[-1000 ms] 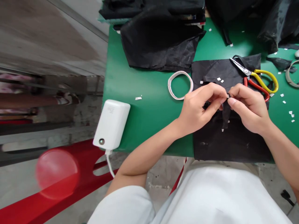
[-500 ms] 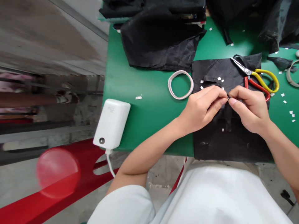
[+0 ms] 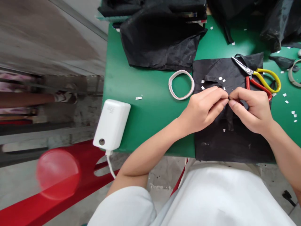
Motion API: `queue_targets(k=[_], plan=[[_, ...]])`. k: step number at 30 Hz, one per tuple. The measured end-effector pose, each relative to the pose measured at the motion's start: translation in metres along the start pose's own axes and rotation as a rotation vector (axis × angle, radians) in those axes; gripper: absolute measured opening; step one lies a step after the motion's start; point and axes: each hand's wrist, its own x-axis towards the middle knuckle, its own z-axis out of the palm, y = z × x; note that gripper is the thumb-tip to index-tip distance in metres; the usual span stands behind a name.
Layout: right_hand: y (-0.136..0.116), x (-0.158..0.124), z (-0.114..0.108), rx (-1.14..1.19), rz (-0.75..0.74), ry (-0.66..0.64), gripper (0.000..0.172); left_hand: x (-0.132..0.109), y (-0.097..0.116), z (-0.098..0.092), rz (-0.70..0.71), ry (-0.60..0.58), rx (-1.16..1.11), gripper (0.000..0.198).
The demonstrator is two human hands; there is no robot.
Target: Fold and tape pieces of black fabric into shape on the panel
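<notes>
Over a black sheet (image 3: pixel 218 147) on the table, my left hand (image 3: pixel 203 108) and my right hand (image 3: pixel 254 110) meet fingertip to fingertip. Both are closed in a pinch on a narrow black strip (image 3: pixel 230 121), whose loose end hangs below the fingers. The exact spot they grip is mostly hidden by the fingertips. Just beyond my right hand lie scissors (image 3: pixel 249 72) with one yellow and one red handle, their blades pointing up and left. Small white paper bits (image 3: pixel 220 78) are scattered on the sheet near my left hand.
A roll of tape (image 3: pixel 181 85) lies left of the sheet on the green table (image 3: pixel 148 125). A white power bank (image 3: pixel 112 124) with a cable sits at the left edge. Crumpled black material (image 3: pixel 162 44) is piled behind. A red plastic chair (image 3: pixel 87 153) stands at lower left.
My two hands stay pinched at nearly the same place, with the fingertips slightly closer together. The whole view has shifted very slightly.
</notes>
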Motion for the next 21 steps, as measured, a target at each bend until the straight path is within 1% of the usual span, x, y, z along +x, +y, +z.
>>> queue_targets(k=[7, 14, 21], plan=[[-0.0007, 0.0008, 0.0005, -0.016, -0.035, 0.0, 0.016, -0.0003, 0.0001, 0.0008, 0.003, 0.032, -0.013, 0.014], [-0.0014, 0.0014, -0.0005, -0.025, -0.046, 0.002, 0.016, 0.0005, 0.0008, -0.0007, 0.001, 0.017, -0.061, 0.014], [-0.0007, 0.001, 0.0008, -0.108, -0.085, 0.007, 0.015, -0.0008, -0.0015, 0.0013, 0.017, 0.049, -0.018, 0.012]])
